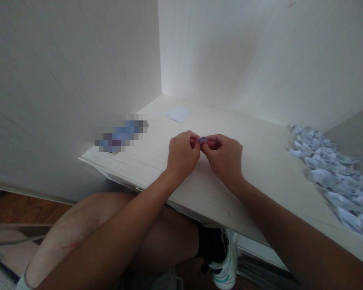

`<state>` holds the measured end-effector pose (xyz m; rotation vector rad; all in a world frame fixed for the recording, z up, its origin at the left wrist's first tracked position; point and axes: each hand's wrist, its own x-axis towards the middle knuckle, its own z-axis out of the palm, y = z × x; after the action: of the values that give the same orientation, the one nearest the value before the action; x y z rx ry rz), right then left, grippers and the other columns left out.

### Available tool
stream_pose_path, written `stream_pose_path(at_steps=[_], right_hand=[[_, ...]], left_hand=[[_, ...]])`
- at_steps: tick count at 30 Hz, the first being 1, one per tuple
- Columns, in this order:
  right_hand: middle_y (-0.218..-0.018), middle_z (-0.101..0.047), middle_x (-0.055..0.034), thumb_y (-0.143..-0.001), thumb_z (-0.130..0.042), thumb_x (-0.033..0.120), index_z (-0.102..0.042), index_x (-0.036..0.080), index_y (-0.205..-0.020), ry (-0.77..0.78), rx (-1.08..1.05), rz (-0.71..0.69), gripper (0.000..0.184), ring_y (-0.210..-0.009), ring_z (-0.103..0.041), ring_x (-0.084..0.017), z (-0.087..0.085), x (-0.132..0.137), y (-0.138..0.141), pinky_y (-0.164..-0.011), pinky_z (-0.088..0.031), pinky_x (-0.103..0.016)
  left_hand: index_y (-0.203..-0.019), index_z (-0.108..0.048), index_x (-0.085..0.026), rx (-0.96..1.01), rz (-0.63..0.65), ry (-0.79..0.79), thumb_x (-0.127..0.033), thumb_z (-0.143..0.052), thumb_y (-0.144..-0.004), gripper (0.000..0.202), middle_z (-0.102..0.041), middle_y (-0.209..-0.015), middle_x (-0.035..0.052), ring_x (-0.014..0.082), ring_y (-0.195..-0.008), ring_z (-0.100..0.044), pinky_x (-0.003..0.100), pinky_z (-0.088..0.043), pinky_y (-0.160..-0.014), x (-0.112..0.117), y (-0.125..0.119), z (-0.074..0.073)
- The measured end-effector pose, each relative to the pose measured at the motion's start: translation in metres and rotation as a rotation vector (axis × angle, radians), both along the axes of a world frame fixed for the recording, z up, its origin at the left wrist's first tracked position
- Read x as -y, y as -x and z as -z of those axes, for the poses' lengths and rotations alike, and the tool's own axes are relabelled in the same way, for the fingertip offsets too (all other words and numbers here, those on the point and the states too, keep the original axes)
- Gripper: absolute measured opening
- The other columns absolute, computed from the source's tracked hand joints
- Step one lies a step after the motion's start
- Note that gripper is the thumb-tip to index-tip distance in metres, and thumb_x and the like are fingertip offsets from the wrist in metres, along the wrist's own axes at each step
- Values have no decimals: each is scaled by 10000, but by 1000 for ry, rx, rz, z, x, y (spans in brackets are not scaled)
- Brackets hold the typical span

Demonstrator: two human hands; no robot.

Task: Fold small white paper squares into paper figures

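Note:
My left hand [182,155] and my right hand [224,159] meet above the pale wooden desk [260,169]. Both pinch a small folded piece of bluish-white paper [202,139] between thumbs and fingertips. The fingers of each hand are curled closed round it, so most of the paper is hidden. A small stack of flat white paper sheets [178,114] lies further back on the desk, near the corner of the walls.
A heap of several folded white paper pieces [329,173] covers the desk's right side. A blurred-out object [121,135] lies at the left edge. White walls close in behind and to the left. My knee [87,225] and a shoe [225,266] are under the desk.

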<state>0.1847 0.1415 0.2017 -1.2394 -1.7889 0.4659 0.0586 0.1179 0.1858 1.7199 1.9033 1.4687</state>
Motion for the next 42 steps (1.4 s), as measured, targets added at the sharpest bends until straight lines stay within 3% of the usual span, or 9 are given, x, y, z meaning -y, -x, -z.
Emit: stream_pose_path(at_steps=[9,18,21,25,28,33,36,39,42], right_hand=[[-847,-839,-63,-803,-730,150,-823,189,-895,26,2,-56,136,-732,-776,-217,5,-10,-3,-755,-595,-348],[-773,-805,-68,-753,-770,244,-808,184,-840,96,-72,-23,113,-726,-749,-232,5,-8,-3,-762,-574,-385],[-746,-776,-62,-710,-769,257,-769,174,-812,256,-272,-69,132,-708,-722,-220,9,-12,-3,-710,-561,-368],[-778,-752,-39,-658,-752,200,-680,178,-817,558,-580,-189,177,-701,-689,-161,12,-18,-2,-706,-548,-311],[-709,-692,14,-641,-756,190,-591,208,-844,635,-602,-228,262,-650,-638,-133,9,-19,-2,-618,-471,-260],[-654,-616,79,-694,-772,266,-459,253,-926,594,-507,-294,390,-584,-567,-116,8,-19,-4,-549,-381,-239],[-825,-659,41,-759,-796,372,-452,270,-1017,436,-346,-400,442,-666,-620,-132,7,-20,-8,-573,-431,-251],[-1126,-675,-31,-841,-767,391,-513,272,-1085,219,-176,-505,372,-794,-658,-139,5,-19,-11,-626,-499,-267],[-1085,-705,-35,-914,-716,348,-609,251,-1065,132,-5,-594,209,-792,-662,-145,2,-17,-13,-664,-525,-280]], left_hand=[[-813,-698,-176,270,168,19,-92,-750,-830,101,-779,-762,26,169,-702,-751,280,-573,-682,-12,11,9],[-823,-754,-186,78,80,-26,-135,-727,-868,73,-815,-813,41,189,-748,-762,318,-590,-760,-2,3,3],[-1017,-779,-184,-3,115,-58,-98,-663,-897,188,-841,-999,68,203,-866,-787,341,-611,-854,0,2,3],[-1318,-654,-152,-162,241,-81,-50,-663,-872,457,-820,-1134,106,225,-977,-788,366,-599,-935,4,12,3],[-1213,-669,-165,-299,333,-62,-80,-617,-950,281,-810,-1081,94,223,-948,-782,345,-587,-876,6,24,-1],[-1038,-746,-164,-488,416,15,-164,-606,-1012,143,-808,-1095,116,255,-993,-767,366,-561,-883,4,40,-5],[-1048,-771,-192,-450,439,5,-193,-627,-1002,150,-821,-1096,89,233,-966,-768,336,-545,-857,2,52,-9],[-962,-786,-211,-356,476,19,-229,-662,-970,125,-827,-927,48,191,-825,-749,289,-519,-769,2,70,-16],[-885,-776,-219,-234,542,100,-247,-670,-936,121,-794,-779,14,158,-684,-704,258,-491,-674,4,86,-21]])
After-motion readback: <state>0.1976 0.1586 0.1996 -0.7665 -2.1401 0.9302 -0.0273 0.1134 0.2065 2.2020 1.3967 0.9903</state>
